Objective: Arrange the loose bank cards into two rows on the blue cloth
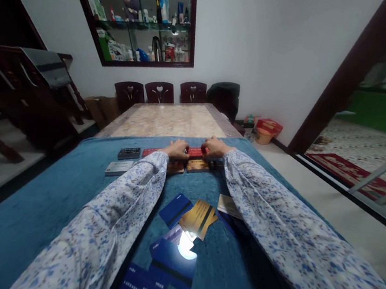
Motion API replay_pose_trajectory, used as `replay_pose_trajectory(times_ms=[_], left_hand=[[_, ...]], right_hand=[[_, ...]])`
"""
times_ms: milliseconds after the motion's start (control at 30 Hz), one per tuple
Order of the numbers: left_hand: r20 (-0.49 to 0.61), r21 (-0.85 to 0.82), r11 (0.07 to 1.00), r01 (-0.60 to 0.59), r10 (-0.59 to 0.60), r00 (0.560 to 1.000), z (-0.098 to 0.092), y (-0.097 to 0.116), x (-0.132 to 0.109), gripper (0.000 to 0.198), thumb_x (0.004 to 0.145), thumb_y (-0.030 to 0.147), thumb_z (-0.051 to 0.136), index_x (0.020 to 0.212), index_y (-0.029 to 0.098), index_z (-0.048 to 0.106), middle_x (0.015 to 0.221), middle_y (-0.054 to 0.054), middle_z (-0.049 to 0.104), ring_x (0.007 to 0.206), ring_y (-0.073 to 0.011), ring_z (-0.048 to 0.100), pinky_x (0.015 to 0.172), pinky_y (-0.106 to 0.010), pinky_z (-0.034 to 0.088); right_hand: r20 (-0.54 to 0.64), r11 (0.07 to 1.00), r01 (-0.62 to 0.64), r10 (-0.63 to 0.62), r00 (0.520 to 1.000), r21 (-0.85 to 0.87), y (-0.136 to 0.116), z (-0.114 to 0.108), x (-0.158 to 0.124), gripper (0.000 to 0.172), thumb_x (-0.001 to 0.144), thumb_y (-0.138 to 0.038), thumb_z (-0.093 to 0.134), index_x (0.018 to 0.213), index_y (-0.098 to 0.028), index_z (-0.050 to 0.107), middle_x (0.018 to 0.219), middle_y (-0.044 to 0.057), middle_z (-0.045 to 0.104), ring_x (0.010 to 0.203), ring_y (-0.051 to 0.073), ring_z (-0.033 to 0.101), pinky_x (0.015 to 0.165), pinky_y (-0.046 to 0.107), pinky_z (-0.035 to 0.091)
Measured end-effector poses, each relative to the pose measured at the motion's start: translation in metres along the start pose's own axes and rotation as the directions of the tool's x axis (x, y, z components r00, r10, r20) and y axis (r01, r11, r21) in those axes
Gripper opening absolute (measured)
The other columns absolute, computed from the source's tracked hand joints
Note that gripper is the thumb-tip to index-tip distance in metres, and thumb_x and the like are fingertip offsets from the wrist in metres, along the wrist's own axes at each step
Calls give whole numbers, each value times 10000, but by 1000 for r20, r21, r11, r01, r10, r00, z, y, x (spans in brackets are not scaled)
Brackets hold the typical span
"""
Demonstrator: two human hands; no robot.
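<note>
Out ahead on the blue cloth, a red card (195, 152) lies between my two hands. My left hand (177, 149) has its curled fingers at the card's left end, and my right hand (214, 147) pinches its right end. Another red card (149, 152) lies left of my left hand. Closer to me are a gold card (197, 165) and an orange-brown card (176, 168), partly covered by my left hand. A black card (129, 153) and a silver-grey card (118, 168) lie farther left. Fingertip contact is too small to make out fully.
Between my forearms lies a loose spread of cards: blue card (175, 209), gold card (198, 218), dark blue card (174, 264) and others. A whitish card (229, 205) is partly under my right sleeve. Beyond the blue cloth (79, 182) stretches the marble tabletop (168, 120), with chairs (159, 92) behind.
</note>
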State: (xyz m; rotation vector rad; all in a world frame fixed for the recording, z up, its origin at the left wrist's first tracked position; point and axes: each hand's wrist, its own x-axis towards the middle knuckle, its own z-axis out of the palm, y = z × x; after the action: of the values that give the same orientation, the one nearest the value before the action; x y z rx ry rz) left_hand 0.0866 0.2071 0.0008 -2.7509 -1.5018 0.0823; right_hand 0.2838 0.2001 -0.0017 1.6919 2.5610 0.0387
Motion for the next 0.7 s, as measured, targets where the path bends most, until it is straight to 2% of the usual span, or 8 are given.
replay_pose_trajectory(times_ms=[367,700], left_hand=[[17,-23,999,28,-27,999,8,-8,18,323,788,339,598,1027,165,730,1172,-112,689,1174,-323,557,1013,-504,454],[50,-22,999,29,-28,998,10,-8,18,371,806,352,571,1091,171,726,1139,-89,701,1174,-303,561,1043,-483,451]], right_hand=[[33,999,-39,39,999,8,1,2,14,407,784,-337,648,1171,-243,733,1321,125,626,1248,364,480,917,433,455],[67,999,-43,41,997,22,2,4,19,384,796,-309,643,1163,-240,734,1211,119,705,1235,354,498,961,464,436]])
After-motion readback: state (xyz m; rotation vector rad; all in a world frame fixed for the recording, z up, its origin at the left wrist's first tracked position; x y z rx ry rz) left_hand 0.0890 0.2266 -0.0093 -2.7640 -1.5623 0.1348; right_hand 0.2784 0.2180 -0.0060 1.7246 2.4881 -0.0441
